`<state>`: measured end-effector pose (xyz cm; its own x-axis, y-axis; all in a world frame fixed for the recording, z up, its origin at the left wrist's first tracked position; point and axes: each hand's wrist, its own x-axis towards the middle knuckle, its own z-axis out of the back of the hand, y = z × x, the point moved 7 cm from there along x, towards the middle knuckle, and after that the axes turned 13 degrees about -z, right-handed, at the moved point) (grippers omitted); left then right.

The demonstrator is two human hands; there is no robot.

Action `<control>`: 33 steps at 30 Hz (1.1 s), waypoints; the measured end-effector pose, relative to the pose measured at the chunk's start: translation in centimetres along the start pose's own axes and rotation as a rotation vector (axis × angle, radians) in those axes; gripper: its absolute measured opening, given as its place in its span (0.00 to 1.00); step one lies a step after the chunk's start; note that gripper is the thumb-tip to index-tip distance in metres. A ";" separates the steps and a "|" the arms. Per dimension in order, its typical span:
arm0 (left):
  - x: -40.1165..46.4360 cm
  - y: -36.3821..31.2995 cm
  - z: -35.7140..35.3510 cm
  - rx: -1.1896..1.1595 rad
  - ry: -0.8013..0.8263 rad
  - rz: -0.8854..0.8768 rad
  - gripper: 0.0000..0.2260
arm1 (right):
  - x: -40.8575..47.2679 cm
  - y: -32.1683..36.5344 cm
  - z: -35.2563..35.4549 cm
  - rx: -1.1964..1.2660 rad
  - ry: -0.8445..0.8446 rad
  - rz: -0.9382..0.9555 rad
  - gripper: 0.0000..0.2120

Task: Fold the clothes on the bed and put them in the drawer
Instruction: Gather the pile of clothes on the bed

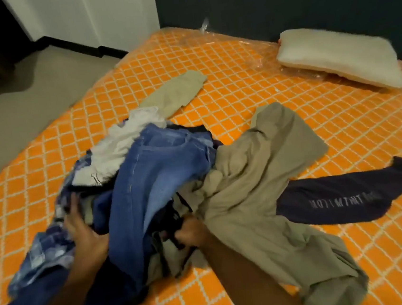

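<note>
On one orange bed (291,123), one clothes heap (162,171), left hand (85,232) fingers spread on it, right hand (191,233) fingers clenching dark cloth (175,225)

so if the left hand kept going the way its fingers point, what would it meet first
Most likely the white garment at the top of the pile. The left hand rests open on the patterned blue cloth, its fingers pointing up along the pile beside the blue jeans. Depth is unclear, so it might bury into the pile first.
</note>
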<state>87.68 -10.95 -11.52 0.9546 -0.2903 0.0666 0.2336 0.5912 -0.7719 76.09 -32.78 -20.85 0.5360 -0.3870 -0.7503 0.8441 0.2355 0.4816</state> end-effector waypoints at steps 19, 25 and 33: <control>-1.2 -5.2 -7.0 0.303 0.262 0.284 0.25 | -3.5 -13.8 19.1 0.054 -0.296 0.054 0.25; -1.0 -5.7 -5.3 0.308 0.345 0.262 0.27 | -7.2 6.8 20.8 0.588 -0.137 0.396 0.13; 2.9 1.2 -6.4 0.239 0.468 0.157 0.45 | 0.5 14.0 7.8 -0.459 -0.036 0.380 0.51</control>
<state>89.52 -15.87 -16.32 0.8100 -0.4563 -0.3683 0.1826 0.7931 -0.5811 88.10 -36.67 -10.94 0.8072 -0.2280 -0.5445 0.5155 0.7216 0.4621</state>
